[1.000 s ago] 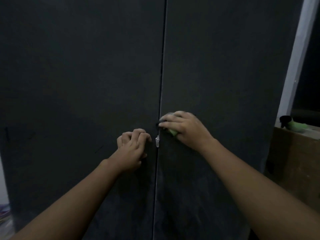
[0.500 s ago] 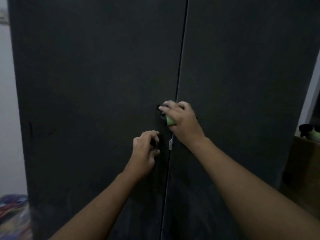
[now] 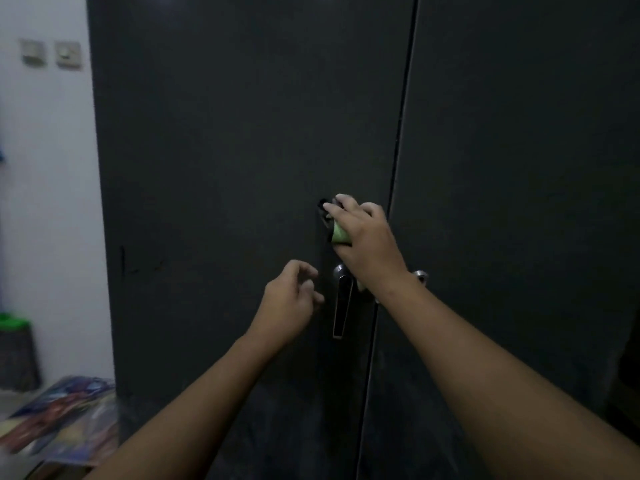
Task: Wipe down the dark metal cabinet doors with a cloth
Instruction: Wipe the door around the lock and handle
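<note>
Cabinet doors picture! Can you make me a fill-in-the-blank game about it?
The right hand holds a ____ cloth against the cabinet door.
The left hand holds ____.
On the white wall there are ____ switches.
Missing words: green, nothing, two.

Cabinet: two tall, dark, matte metal doors, left door and right door, both closed and meeting at a thin vertical seam, with faint pale smears on their lower parts. The left door carried a silver-and-black lever handle hanging downward close to its seam edge. Cloth: small, green, bunched, mostly hidden under the right hand that gripped it, pressed against the left door just above the handle, near the seam edge.
</note>
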The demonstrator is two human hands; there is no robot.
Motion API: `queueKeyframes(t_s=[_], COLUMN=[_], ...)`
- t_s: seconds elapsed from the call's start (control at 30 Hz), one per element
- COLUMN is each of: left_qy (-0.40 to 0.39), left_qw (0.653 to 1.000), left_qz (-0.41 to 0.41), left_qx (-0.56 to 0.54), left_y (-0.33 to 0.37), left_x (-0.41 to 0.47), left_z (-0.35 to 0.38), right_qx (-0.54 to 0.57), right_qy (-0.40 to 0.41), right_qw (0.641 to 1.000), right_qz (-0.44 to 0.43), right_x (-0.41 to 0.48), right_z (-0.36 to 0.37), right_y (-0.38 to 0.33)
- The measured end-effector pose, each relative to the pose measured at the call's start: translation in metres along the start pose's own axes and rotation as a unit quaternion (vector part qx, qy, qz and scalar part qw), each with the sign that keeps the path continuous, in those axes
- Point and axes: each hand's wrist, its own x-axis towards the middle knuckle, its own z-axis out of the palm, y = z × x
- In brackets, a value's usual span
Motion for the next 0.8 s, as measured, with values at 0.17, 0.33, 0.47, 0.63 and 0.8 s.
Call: queueKeyframes(t_s=[0.17,0.33,0.47,0.63,0.8], left_qy=[0.065,0.064,0.062,0.154,0.295], left_qw=[0.989,0.961,0.908,0.896,0.934], left_qz=[-0.069,-0.163,-0.240,-0.223,-0.089], left_qx=[-0.111,-0.216,-0.338,-0.352,-0.183], left_y=[0.025,0.043,0.050,0.029,0.010], left_x=[0.022,0.030,0.036,0.033,0.011], left_z=[-0.015,-0.007,0.009,0.019,-0.004], right_qx=[0.014,0.110,0.266,0.488,0.235], right_qy=[-0.081,-0.099,-0.104,-0.123,0.050], right_qw=[0.997,0.985,0.946,0.844,0.945], right_qz=[0.003,0.090,0.156,0.185,0.223], right_x=[-0.007,-0.011,-0.017,-0.037,-0.081], right_z=[0.014,0.014,-0.008,-0.035,-0.019], right_y=[-0.030,-0.052,-0.060,-0.057,-0.039])
